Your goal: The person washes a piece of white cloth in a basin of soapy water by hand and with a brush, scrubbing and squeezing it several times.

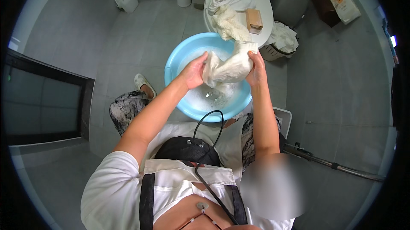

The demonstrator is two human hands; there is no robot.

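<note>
White cloth [230,68], one: I noted it bunched between both hands, above the blue basin [171,65]. Left hand [195,72]: I saw thumb and fingers pinching the cloth's left end. Right hand [256,71]: thumb and fingers pinched its right end, over the basin's right side. Basin contents: sudsy water [204,101]. Toilet lid [265,10], beyond: cream cloth [225,20], trailing toward the white one; whether they joined, I could not tell. Same lid: brown box [254,21]. Right of toilet: basket [273,53], holding white laundry [283,36].

Head cam, dn twd basin [171,69]
</note>
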